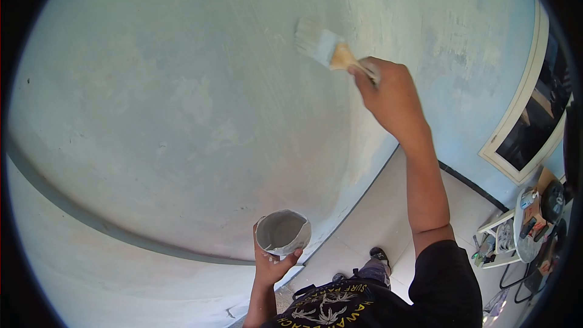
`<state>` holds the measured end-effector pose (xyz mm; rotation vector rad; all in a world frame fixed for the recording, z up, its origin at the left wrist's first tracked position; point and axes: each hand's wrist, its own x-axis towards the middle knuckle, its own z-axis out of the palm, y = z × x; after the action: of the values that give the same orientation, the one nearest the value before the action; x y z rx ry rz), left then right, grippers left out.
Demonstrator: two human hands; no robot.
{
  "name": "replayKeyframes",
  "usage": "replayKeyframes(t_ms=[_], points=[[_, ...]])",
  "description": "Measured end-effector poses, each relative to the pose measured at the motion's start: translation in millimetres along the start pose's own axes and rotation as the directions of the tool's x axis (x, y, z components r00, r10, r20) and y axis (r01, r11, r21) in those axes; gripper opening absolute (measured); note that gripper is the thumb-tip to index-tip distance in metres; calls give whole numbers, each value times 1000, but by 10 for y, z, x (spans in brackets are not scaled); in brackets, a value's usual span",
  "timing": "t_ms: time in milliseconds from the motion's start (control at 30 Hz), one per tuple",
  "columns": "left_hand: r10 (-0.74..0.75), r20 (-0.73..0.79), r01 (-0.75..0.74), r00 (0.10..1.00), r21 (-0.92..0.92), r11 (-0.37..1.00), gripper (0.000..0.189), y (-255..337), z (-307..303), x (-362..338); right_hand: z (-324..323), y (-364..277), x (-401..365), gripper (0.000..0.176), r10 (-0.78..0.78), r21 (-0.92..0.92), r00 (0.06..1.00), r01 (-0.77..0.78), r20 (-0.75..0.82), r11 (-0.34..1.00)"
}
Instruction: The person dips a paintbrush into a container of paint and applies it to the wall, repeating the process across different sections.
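Note:
My right hand (388, 94) grips the wooden handle of a wide paintbrush (331, 48), its arm stretched out toward the wall. The brush's pale bristles lie at the wall (182, 103), which is coated in grey-green and off-white patches; the brush looks slightly blurred. Low in front of my body, my left hand (271, 267) is wrapped round a paint cup (284, 232). Grey-white paint shows inside the cup, and its rim is smeared and uneven.
A cream-framed window (516, 140) is on the right. Below it stands a small round table (523, 231) loaded with boxes and tools, beside a white shelf (495, 237). A dark ledge (121, 231) curves along the wall's lower left. Pale tiles cover the floor (401, 206).

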<state>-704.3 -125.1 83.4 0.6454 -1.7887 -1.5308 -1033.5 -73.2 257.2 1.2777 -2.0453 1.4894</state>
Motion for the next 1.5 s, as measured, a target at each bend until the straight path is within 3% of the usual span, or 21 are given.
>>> replayKeyframes(t_ms=[100,200,367,433,500,533,700,767,933,967,1000,1033,1100,1167,1200,1300,1367,1433,1500], points=[[-7,10,7,1000,8,1000,77,-7,-27,-13,125,-4,63,24,45,-109,996,-36,77,993],[22,12,-23,1000,34,999,77,4,-28,16,22,50,-59,25,72,-10,997,-72,15,997],[-23,10,23,1000,15,1000,78,-7,-47,-37,118,37,52,28,50,-57,998,-48,38,997],[27,0,-27,1000,79,997,77,-16,-49,-6,80,14,102,29,46,-84,998,-42,48,996],[18,-5,-17,1000,48,999,77,69,-4,-5,-174,-105,98,33,95,160,995,-90,-25,983],[0,-5,0,1000,19,1000,78,74,-1,-19,-209,-155,155,39,49,215,996,-33,-68,976],[4,29,-4,1000,-24,1000,77,20,-33,3,186,-289,342,48,18,249,999,-29,47,968],[6,33,-6,999,-25,1000,77,21,-38,4,503,-167,82,49,190,125,933,-237,307,963],[17,53,-14,998,-53,999,77,63,-16,17,761,508,-809,50,332,-48,823,-350,461,935],[15,58,-11,998,-59,998,77,65,-9,17,735,627,-874,50,396,-176,708,-366,585,914],[15,56,-11,998,-74,997,77,59,-9,15,692,701,-933,52,464,-303,568,-359,680,883],[15,53,-11,998,-89,996,77,61,-12,14,632,724,-925,52,472,-310,566,-362,677,879],[32,52,-26,998,-113,993,77,47,4,21,521,757,-722,55,419,-413,472,-122,775,902],[50,54,-42,997,-137,990,77,84,-17,18,427,607,-254,58,282,-331,556,-13,782,944],[48,55,-41,997,-116,992,77,72,-27,17,345,478,46,55,197,-266,677,-1,709,964],[63,56,-56,996,-106,993,77,59,-35,16,-181,-310,875,37,91,-229,772,72,629,971],[86,54,-79,995,-113,990,76,94,-31,56,-452,-641,1056,31,-20,-194,910,110,415,975],[48,25,-46,999,-68,997,76,92,-26,23,-612,-804,1076,33,-8,-209,928,92,372,973],[61,1,-61,998,-84,995,75,95,7,61,-624,-867,953,25,94,-33,975,-89,201,995]])
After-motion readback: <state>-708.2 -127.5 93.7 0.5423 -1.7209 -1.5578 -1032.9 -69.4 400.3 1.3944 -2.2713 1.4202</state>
